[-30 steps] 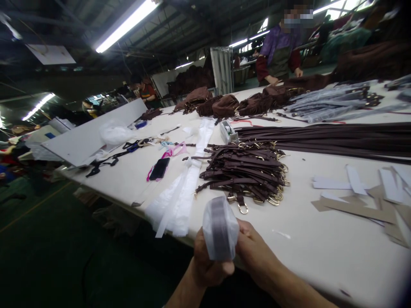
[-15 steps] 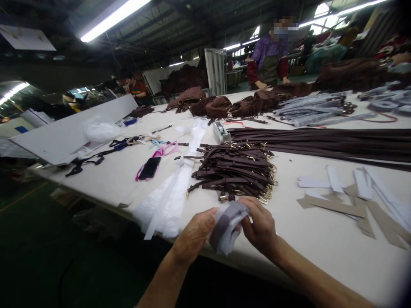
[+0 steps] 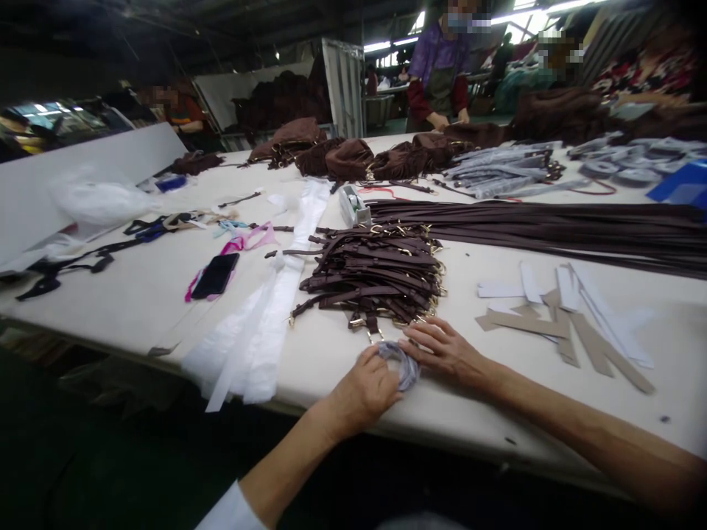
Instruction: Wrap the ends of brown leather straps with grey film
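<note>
A coiled strap in greyish plastic wrap (image 3: 407,367) rests near the front edge of the white table (image 3: 607,427). My left hand (image 3: 371,386) grips the coil's left side with bent fingers. Against its right side lies my right hand (image 3: 447,353), palm down, fingers stretched out and slightly apart. Just beyond both hands is a pile of dark brown straps (image 3: 375,272) with gold-coloured clasps. Long brown strips (image 3: 541,228) run off to the right behind the pile.
White plastic sleeves (image 3: 254,338) and a phone (image 3: 216,276) lie to the left. Paper and card strips (image 3: 557,316) are on the right. Brown bags (image 3: 347,158) and wrapped straps (image 3: 502,171) line the back. Across the table stands a person (image 3: 439,73).
The wrapped coil has gone from being held up between both hands to resting on the table. My right hand has flattened beside it. The camera view has shifted.
</note>
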`<state>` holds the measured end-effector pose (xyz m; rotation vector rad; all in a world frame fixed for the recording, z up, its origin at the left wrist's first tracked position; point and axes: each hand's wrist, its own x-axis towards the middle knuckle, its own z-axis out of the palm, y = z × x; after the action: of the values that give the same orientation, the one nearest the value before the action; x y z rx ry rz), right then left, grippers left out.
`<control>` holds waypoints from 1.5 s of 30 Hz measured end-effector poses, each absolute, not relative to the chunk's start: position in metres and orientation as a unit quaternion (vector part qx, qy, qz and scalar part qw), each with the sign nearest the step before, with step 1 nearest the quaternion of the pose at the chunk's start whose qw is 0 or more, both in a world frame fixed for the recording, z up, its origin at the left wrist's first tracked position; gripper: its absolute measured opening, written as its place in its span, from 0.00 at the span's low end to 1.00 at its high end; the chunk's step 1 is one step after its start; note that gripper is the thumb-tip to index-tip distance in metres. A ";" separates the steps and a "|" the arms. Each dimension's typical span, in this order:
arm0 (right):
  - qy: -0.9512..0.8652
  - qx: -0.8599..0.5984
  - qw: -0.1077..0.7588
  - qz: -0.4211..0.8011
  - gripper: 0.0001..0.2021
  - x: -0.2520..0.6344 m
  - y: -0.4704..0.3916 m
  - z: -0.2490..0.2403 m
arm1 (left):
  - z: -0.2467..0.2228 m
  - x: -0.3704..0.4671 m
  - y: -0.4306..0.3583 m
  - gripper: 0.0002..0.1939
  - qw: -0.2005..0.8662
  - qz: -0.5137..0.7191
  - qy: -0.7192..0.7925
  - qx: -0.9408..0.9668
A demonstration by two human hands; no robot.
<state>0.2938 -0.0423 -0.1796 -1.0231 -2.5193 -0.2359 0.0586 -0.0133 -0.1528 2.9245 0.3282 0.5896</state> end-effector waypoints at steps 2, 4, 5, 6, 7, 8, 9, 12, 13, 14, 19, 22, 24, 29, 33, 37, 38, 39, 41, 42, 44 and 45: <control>-0.916 -0.369 0.141 -0.065 0.19 0.302 -0.044 -0.180 | -0.166 0.064 -0.011 0.09 0.021 0.189 0.094 0.977; -0.923 -0.366 0.109 -0.041 0.19 0.304 -0.044 -0.177 | -0.171 0.067 -0.010 0.08 -0.005 0.196 0.086 0.977; -0.927 -0.361 0.101 -0.030 0.19 0.304 -0.044 -0.175 | -0.172 0.067 -0.009 0.08 -0.011 0.201 0.084 0.976; -0.932 -0.350 0.094 -0.017 0.19 0.302 -0.044 -0.173 | -0.172 0.067 -0.009 0.07 -0.014 0.206 0.082 0.975; -0.937 -0.337 0.087 -0.005 0.19 0.300 -0.043 -0.171 | -0.171 0.067 -0.008 0.07 -0.015 0.207 0.080 0.975; -0.943 -0.324 0.080 0.004 0.18 0.298 -0.043 -0.169 | -0.171 0.067 -0.008 0.07 -0.015 0.205 0.079 0.975; -0.947 -0.311 0.076 0.013 0.17 0.295 -0.043 -0.168 | -0.171 0.067 -0.009 0.07 -0.015 0.202 0.081 0.976; -0.954 -0.289 0.077 0.034 0.12 0.290 -0.039 -0.164 | -0.170 0.067 -0.013 0.07 -0.019 0.198 0.110 0.974; -0.954 -0.287 0.079 0.039 0.11 0.290 -0.038 -0.163 | -0.169 0.067 -0.016 0.08 -0.025 0.203 0.129 0.970; -0.954 -0.286 0.079 0.043 0.10 0.289 -0.036 -0.162 | -0.169 0.066 -0.020 0.08 -0.034 0.211 0.153 0.965; -0.954 -0.291 0.064 0.044 0.09 0.293 -0.032 -0.156 | -0.176 0.061 -0.034 0.12 -0.097 0.211 0.210 0.950; -0.952 -0.297 0.057 0.047 0.09 0.296 -0.030 -0.153 | -0.185 0.065 -0.034 0.12 -0.123 0.234 0.206 0.942; -0.949 -0.305 0.062 0.051 0.09 0.297 -0.030 -0.151 | -0.190 0.071 -0.035 0.10 -0.127 0.259 0.229 0.930; -0.943 -0.319 0.073 0.062 0.09 0.295 -0.031 -0.151 | -0.188 0.084 -0.036 0.07 -0.096 0.267 0.278 0.918; -0.936 -0.339 0.085 0.052 0.08 0.292 -0.037 -0.154 | -0.186 0.086 -0.032 0.06 -0.048 0.263 0.283 0.921; -0.868 -0.458 0.188 0.041 0.13 0.328 -0.052 -0.159 | -0.190 0.084 -0.030 0.06 -0.029 0.282 0.269 0.921; -0.825 -0.521 0.218 0.025 0.15 0.345 -0.057 -0.161 | -0.191 0.084 -0.030 0.06 -0.025 0.284 0.274 0.919; -0.777 -0.583 0.237 0.005 0.16 0.364 -0.063 -0.164 | -0.191 0.084 -0.031 0.06 -0.022 0.285 0.281 0.916; -0.690 -0.684 0.235 -0.030 0.15 0.403 -0.074 -0.170 | -0.192 0.084 -0.032 0.06 -0.022 0.287 0.288 0.913; -0.667 -0.709 0.225 -0.035 0.14 0.420 -0.079 -0.173 | -0.192 0.084 -0.033 0.06 -0.024 0.288 0.289 0.913; -0.646 -0.735 0.206 -0.026 0.11 0.444 -0.086 -0.178 | -0.192 0.084 -0.034 0.05 -0.026 0.290 0.285 0.913; -0.644 -0.739 0.197 -0.015 0.10 0.451 -0.088 -0.180 | -0.192 0.084 -0.033 0.05 -0.027 0.291 0.282 0.914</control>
<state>0.4510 -0.0878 -0.1801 -2.0684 -1.8037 -0.0422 0.0841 -0.0335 -0.1925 2.9218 0.9000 0.9314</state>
